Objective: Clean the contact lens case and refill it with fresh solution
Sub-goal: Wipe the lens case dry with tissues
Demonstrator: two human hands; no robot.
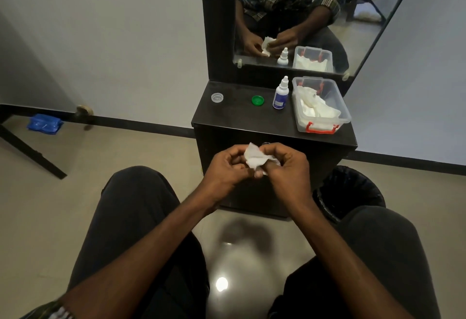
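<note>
Left hand (228,167) and right hand (285,165) both pinching a crumpled white tissue (254,158) before the dark bench (242,114), case hidden inside, green cap (257,100), clear cap (217,97), solution bottle (280,94) standing on bench.

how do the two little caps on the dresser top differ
The clear cap is see-through and colourless; the green cap is solid green. The clear cap lies near the left edge of the dresser top, the green cap closer to the solution bottle. Both are small, round and lie flat.
</note>
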